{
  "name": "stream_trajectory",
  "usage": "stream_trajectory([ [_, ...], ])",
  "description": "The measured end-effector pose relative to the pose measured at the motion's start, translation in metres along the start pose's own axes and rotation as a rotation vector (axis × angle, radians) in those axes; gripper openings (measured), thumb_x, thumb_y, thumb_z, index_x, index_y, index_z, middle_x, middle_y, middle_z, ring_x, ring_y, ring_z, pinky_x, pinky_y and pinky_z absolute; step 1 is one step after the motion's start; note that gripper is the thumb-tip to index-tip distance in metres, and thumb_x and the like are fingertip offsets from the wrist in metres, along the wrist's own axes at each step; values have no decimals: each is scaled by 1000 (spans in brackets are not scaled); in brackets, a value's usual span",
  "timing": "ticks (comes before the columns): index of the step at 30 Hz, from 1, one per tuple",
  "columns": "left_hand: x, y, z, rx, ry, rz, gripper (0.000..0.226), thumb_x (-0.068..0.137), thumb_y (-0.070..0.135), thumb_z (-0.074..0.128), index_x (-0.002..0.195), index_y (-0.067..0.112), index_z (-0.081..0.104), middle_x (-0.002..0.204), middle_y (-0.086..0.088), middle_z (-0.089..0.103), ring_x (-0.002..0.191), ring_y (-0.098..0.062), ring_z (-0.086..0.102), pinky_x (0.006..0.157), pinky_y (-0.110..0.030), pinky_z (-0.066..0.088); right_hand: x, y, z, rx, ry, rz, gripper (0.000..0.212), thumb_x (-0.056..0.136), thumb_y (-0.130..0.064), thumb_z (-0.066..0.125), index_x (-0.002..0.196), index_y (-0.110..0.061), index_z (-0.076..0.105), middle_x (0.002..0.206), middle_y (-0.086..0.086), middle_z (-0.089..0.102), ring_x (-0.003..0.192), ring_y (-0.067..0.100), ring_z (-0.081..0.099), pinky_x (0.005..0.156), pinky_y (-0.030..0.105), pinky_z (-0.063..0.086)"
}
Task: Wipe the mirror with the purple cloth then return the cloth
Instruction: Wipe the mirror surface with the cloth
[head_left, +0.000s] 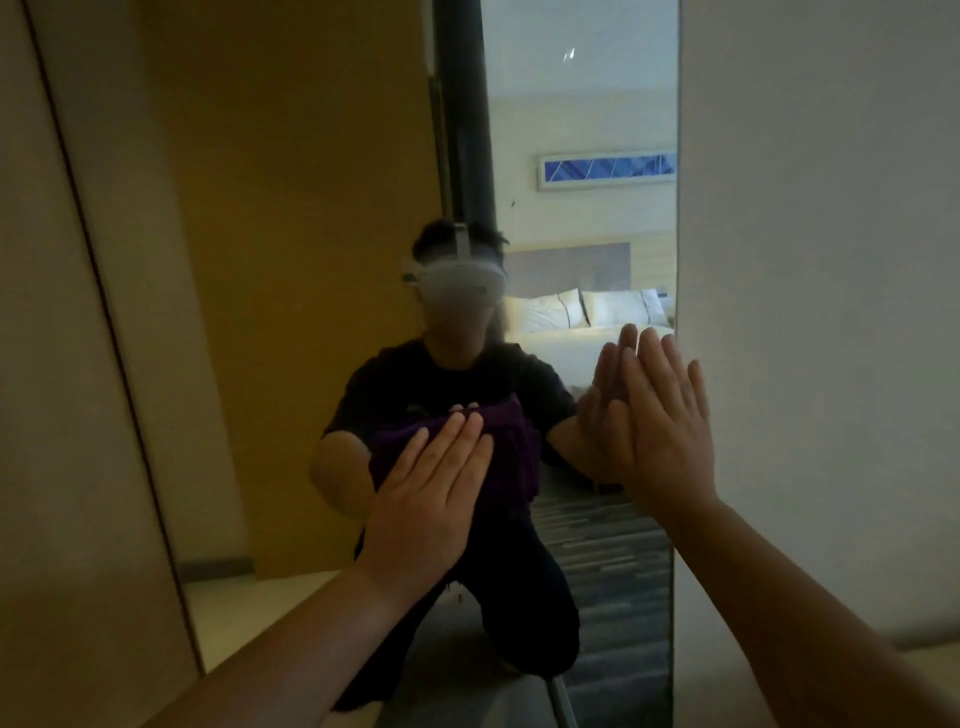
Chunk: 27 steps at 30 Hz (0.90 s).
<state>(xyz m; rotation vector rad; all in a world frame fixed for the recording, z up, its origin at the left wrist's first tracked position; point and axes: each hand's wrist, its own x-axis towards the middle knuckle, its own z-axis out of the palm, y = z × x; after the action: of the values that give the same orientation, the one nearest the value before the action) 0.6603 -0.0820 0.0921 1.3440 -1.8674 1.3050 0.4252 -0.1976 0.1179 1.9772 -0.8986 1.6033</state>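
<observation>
A tall wall mirror (322, 218) fills the middle of the view. My left hand (426, 499) lies flat, fingers straight, pressing the purple cloth (511, 452) against the glass at about chest height. The cloth bunches out past my fingertips to the right. My right hand (667, 426) rests flat with fingers spread on the glass at the mirror's right edge, holding nothing. The mirror reflects a kneeling person with a headset, both hands and the cloth.
A white wall (821, 312) borders the mirror on the right, and a beige panel (57, 415) on the left. The reflection shows a yellow door, a bed with white pillows, a blue framed picture and striped carpet.
</observation>
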Motion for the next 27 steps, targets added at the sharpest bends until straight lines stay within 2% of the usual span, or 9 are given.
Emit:
stream_trajectory([
  [2,43,-14,-18,-51,65,-86,61,90,7,59,145,3,32,153,-17,33,144,-29,25,117,-47,23,25,15,-13,-9,39,110,54,102,-29,33,151,-7,32,161,13,22,152,26,12,123,52,11],
  [5,129,-43,-49,-74,163,-231,62,93,9,58,147,3,29,155,-17,28,146,-29,20,119,-48,18,63,46,-33,-46,49,213,59,102,-36,24,150,-3,36,161,18,24,151,29,14,123,51,12],
  [9,254,-75,-94,17,254,-295,57,100,21,45,151,8,22,159,-13,19,148,-26,12,121,-42,7,115,78,-48,-90,33,208,64,103,-44,16,153,-7,31,163,15,20,152,29,12,123,50,10],
  [13,345,-72,-109,106,216,-287,60,102,32,40,152,10,17,161,-12,13,148,-28,9,119,-44,6,161,97,-42,-105,-17,130,65,102,-49,12,155,-14,25,165,11,16,153,27,7,123,47,4],
  [17,339,-55,-77,271,235,-182,62,100,39,33,151,8,21,159,-15,19,147,-31,16,119,-48,14,166,106,-22,-175,40,96,62,103,-48,20,156,-16,24,165,10,16,153,30,9,123,48,3],
  [22,300,-13,-51,214,242,-108,61,100,37,35,150,5,24,158,-17,23,146,-32,20,118,-48,17,167,108,-18,-198,71,71,61,104,-48,19,157,-17,19,166,8,11,153,28,3,123,47,0],
  [27,237,42,-15,177,158,-34,65,100,38,37,152,4,17,159,-18,17,147,-33,13,119,-51,15,154,107,-17,-153,96,55,60,104,-45,21,155,-15,25,165,10,15,153,28,6,124,48,3],
])
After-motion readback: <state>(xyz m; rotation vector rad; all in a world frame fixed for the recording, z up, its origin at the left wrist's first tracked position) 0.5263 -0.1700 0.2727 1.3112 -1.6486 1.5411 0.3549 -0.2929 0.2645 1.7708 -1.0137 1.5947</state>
